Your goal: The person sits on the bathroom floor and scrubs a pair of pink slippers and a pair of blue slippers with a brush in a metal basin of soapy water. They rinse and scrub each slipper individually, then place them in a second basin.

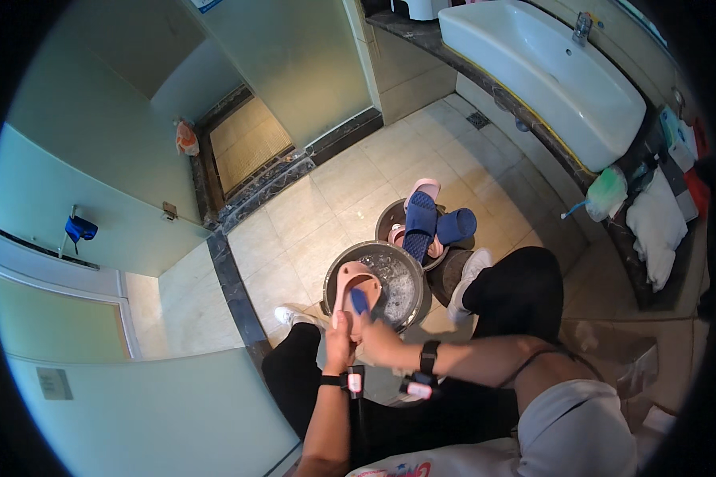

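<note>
My left hand (pixel 340 332) is closed around the end of a pink slipper (pixel 361 278), which is tilted over a grey bucket (pixel 328 269) of sudsy water (pixel 399 288). My right hand (pixel 379 342), smeared by motion, grips what looks like a blue brush (pixel 360 300) against the slipper's inside. Just behind, a second bucket (pixel 386 216) is heaped with more footwear: a dark blue slipper (pixel 420 225) with its patterned sole up, another blue slipper (pixel 456 226) beside it, and a pink one (pixel 426 188) partly hidden beneath.
My white shoes (pixel 471 272) stand on either side of the buckets on the tiled floor (pixel 294 230). A white sink (pixel 533 71) on a dark counter (pixel 485 75) is at the upper right, with a white cloth (pixel 656 222) hanging near it. Frosted glass panels (pixel 95 183) and a dark stone sill (pixel 235 298) are on the left.
</note>
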Action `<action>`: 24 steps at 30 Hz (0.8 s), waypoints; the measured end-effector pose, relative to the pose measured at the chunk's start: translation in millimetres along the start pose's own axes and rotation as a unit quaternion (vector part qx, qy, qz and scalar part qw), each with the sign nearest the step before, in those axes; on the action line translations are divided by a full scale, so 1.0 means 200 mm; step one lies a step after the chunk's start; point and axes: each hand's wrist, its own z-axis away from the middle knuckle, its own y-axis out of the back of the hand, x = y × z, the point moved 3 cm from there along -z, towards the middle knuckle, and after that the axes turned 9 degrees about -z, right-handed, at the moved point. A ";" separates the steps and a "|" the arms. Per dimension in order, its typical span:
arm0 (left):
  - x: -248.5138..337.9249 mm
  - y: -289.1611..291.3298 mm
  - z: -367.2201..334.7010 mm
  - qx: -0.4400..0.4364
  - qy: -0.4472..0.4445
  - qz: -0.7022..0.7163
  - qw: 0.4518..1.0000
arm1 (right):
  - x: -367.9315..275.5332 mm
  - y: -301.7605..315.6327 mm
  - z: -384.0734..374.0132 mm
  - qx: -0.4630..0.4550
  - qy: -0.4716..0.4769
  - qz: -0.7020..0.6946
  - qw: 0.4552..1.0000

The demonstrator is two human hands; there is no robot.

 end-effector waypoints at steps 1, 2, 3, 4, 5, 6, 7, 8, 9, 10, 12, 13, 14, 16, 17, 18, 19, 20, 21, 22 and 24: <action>0.04 -0.02 0.03 0.015 -0.010 0.030 0.999 | 0.02 -0.06 0.05 -0.014 0.003 0.035 0.999; 0.08 -0.05 0.05 0.002 -0.010 0.051 0.999 | -0.01 0.01 0.07 -0.050 -0.040 -0.019 0.998; 0.12 -0.11 0.07 -0.013 -0.016 0.064 0.998 | 0.14 -0.03 -0.06 0.036 -0.007 0.005 0.999; 0.11 -0.10 0.12 -0.040 -0.005 0.061 0.997 | 0.10 0.07 -0.07 0.005 -0.071 -0.135 0.988; 0.14 -0.13 0.12 -0.082 -0.002 0.051 0.995 | 0.18 0.13 -0.18 0.014 -0.085 -0.129 0.988; 0.14 -0.17 0.11 -0.087 -0.002 0.046 0.995 | 0.28 0.14 -0.26 0.022 -0.079 -0.087 0.993; 0.15 -0.20 0.10 -0.106 -0.012 0.049 0.993 | 0.33 0.10 -0.29 0.025 -0.058 -0.050 0.997; 0.06 -0.14 0.06 -0.060 -0.015 0.038 0.997 | 0.25 0.07 -0.23 0.021 -0.030 -0.027 0.999; -0.02 -0.06 0.01 -0.015 -0.019 0.027 0.999 | 0.15 0.01 -0.16 0.032 -0.019 -0.008 0.999; -0.06 -0.03 -0.02 0.004 -0.005 0.022 1.000 | 0.10 -0.02 -0.09 -0.002 -0.056 -0.046 0.997; -0.07 -0.03 -0.09 0.032 0.038 0.013 0.999 | 0.18 -0.09 -0.07 -0.011 -0.046 -0.014 0.999; -0.15 0.04 -0.15 0.032 0.059 -0.006 0.998 | 0.18 -0.10 -0.06 -0.035 -0.043 -0.014 0.998; -0.19 0.04 -0.19 0.029 0.065 -0.008 0.997 | 0.19 -0.06 -0.07 -0.056 -0.058 -0.043 0.996; -0.33 0.12 -0.29 0.066 0.072 -0.087 0.991 | 0.08 0.11 -0.06 -0.103 -0.002 -0.004 0.995; -0.33 0.08 -0.35 0.097 0.075 -0.136 0.983 | 0.14 0.10 -0.09 -0.074 -0.039 0.002 0.997; -0.24 -0.01 -0.34 0.097 0.063 -0.223 0.968 | 0.22 0.07 -0.13 -0.044 -0.080 0.009 0.996; -0.23 -0.05 -0.38 0.096 0.037 -0.309 0.946 | 0.29 0.05 -0.16 -0.015 -0.120 0.016 0.993; -0.23 -0.06 -0.39 0.109 0.016 -0.390 0.914 | 0.32 0.02 -0.16 -0.011 -0.107 0.047 0.993; -0.37 0.04 -0.45 0.134 -0.012 -0.466 0.874 | 0.28 0.00 -0.14 -0.037 -0.084 0.060 0.994; -0.46 0.08 -0.49 0.148 -0.043 -0.539 0.828 | 0.26 -0.01 -0.13 -0.057 -0.069 0.073 0.993; -0.44 -0.03 -0.50 0.133 0.070 -0.472 0.868 | 0.32 0.03 -0.14 -0.106 -0.025 0.074 0.991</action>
